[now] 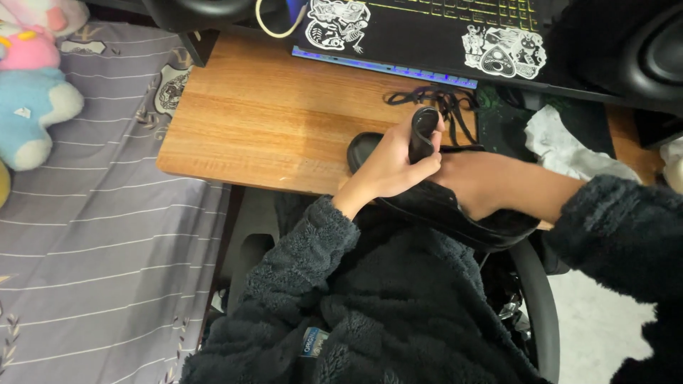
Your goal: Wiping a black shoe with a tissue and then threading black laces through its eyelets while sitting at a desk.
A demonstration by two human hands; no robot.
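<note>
It was a bedroom at home: a bed (107, 235) with a striped grey cover and plush toys (32, 78) stood against the left edge of a wooden desk (263, 121), whose far edge carried a stickered keyboard (427, 28).

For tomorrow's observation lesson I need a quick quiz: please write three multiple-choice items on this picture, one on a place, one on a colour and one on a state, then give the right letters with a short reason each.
1. Where does the toe of the black shoe rest?
A. on the wooden desk
B. on the striped bedsheet
C. on the keyboard

2. What colour are the loose laces lying on the desk?
A. white
B. black
C. red

3. What is the right hand doing?
A. lying flat on the desk
B. holding a cup
C. pushed inside the shoe

Answers:
1 A, the toe lies on the desk's near edge.
2 B, the laces are dark like the shoe.
3 C, its fingers are hidden in the shoe's opening, while the left hand grips the tongue.
</note>
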